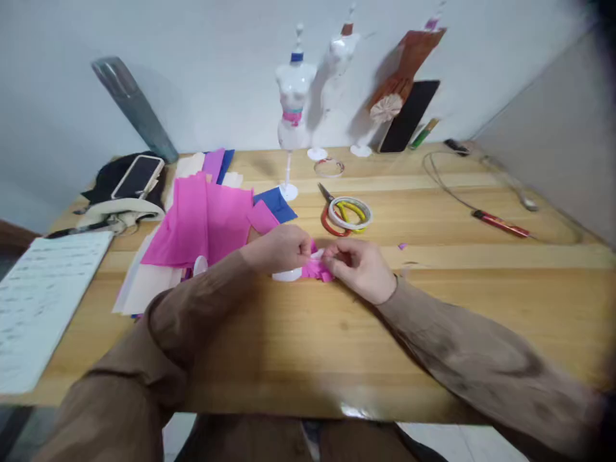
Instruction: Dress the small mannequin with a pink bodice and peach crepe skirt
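My left hand [279,249] and my right hand [362,268] meet at the middle of the wooden table [298,346], fingers pinched together on a small piece of folded pink paper [318,269]. A white roundish object [287,276] lies just under my left hand. Both fingertips press on the pink piece from either side. A stack of pink tissue sheets [202,221] lies to the left of my hands, with blue paper [276,204] and cream sheets under it.
Scissors with red handles [331,217] and a tape roll [350,213] lie behind my hands. Small white dress forms [294,96] stand at the wall. A phone [138,176], a printed sheet [38,301], a red tool [500,223] and a cable [447,186] lie around.
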Motion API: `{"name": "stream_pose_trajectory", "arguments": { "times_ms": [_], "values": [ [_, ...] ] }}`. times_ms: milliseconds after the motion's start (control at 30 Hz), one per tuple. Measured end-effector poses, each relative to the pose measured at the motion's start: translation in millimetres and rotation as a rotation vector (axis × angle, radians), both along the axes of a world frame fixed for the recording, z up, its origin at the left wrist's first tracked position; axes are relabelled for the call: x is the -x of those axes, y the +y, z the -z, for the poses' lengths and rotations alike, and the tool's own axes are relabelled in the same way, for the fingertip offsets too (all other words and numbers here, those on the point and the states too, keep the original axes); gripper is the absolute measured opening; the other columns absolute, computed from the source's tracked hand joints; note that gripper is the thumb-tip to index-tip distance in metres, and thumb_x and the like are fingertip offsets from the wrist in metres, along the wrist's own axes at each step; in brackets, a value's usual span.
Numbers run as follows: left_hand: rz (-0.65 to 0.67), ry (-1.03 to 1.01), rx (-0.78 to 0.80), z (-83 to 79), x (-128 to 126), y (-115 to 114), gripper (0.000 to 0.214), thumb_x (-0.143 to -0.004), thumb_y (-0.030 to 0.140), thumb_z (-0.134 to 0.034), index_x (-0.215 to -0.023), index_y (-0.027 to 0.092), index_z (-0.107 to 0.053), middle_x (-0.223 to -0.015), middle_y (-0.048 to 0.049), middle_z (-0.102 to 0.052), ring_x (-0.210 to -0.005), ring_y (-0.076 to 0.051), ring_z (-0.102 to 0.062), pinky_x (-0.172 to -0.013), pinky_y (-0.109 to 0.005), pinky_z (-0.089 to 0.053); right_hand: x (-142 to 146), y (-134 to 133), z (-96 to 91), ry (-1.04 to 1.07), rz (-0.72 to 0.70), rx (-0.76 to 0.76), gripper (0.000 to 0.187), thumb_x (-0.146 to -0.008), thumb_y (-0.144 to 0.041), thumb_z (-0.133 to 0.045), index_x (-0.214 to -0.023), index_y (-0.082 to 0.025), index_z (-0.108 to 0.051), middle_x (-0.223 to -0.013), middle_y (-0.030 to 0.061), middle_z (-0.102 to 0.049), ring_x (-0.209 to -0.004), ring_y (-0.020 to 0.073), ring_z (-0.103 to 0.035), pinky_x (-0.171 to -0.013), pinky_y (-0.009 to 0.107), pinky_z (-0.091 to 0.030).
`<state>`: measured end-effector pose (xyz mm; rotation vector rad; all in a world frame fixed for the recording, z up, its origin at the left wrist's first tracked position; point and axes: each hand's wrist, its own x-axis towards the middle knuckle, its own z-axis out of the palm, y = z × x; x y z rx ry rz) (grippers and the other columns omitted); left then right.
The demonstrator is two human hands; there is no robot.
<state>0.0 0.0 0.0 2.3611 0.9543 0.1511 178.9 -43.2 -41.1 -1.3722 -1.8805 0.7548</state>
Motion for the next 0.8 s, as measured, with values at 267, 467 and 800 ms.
{"name": "stream_pose_trajectory", "arguments": {
  "times_ms": [267,467,800],
  "values": [
    [0.039,-0.053,-0.054,4.8,3.2,4.0,0.018,-0.067,0.003,-0.049,-0.056,0.015,-0.042,-0.059,0.0054,-0.041,-0.057,-0.007,-0.037,-0.056,-0.02,-0.027,-1.9,1.6,-0.7,-0.009,-0.022,0.017,0.019,-0.069,-0.029,-0.052,-0.058,-0.015,-0.059,-0.048,0.0007,-0.053,-0.045,0.0105,-0.041,-0.046,0.024,-0.031],
    [0.04,-0.049,-0.063,5.5,2.3,3.6,0.019,-0.067,0.003,-0.05,-0.055,0.015,-0.04,-0.058,0.0056,-0.04,-0.057,-0.007,-0.036,-0.056,-0.02,-0.026,-1.4,1.8,6.0,-0.006,0.025,0.008,0.013,-0.065,-0.025,-0.055,-0.058,-0.016,-0.059,-0.047,-0.0011,-0.05,-0.044,0.0092,-0.038,-0.045,0.023,-0.03],
    [0.033,-0.05,-0.092,7.5,4.5,3.7,0.016,-0.066,0.004,-0.05,-0.056,0.014,-0.045,-0.058,0.0045,-0.046,-0.057,-0.007,-0.039,-0.056,-0.02,-0.028,-1.2,1.4,-1.9,0.004,-0.025,0.02,0.022,-0.072,-0.031,-0.051,-0.059,-0.015,-0.06,-0.05,0.0012,-0.053,-0.048,0.0113,-0.043,-0.048,0.025,-0.033]
  ]
}}
